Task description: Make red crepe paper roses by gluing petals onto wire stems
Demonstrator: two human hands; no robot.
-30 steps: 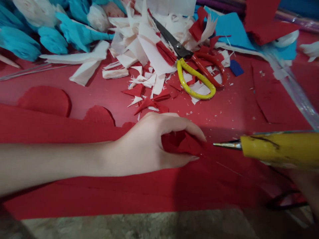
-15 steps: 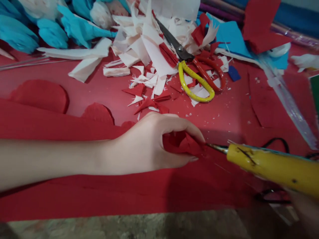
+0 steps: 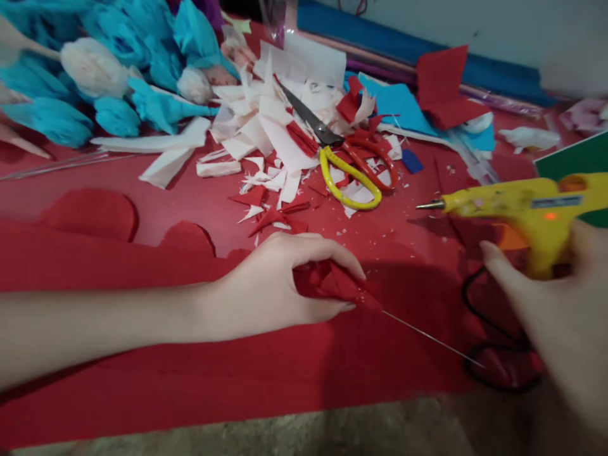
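Note:
My left hand (image 3: pixel 285 278) is closed around a red crepe paper flower (image 3: pixel 339 285), its fingers curled over the petals. A thin wire stem (image 3: pixel 427 335) runs from the flower's base down to the right. At the right side, my right hand (image 3: pixel 565 316) is at the handle of a yellow hot glue gun (image 3: pixel 513 199), slightly blurred. Its thumb is stretched out near the orange trigger, and the other fingers are partly hidden by the handle. The gun's metal nozzle points left, apart from the flower, and a small orange light glows on its side.
Scissors (image 3: pixel 332 139) with yellow and red handles lie on white and red paper scraps (image 3: pixel 266 133). Blue and white paper flowers (image 3: pixel 114 114) fill the back left. Red crepe paper (image 3: pixel 190 380) lies under my left arm. A black cord (image 3: pixel 475 304) loops below the gun.
The glue gun has moved up and right, its nozzle away from the flower. My left hand still holds the flower, whose wire stem now shows clearly. The whole view has shifted somewhat.

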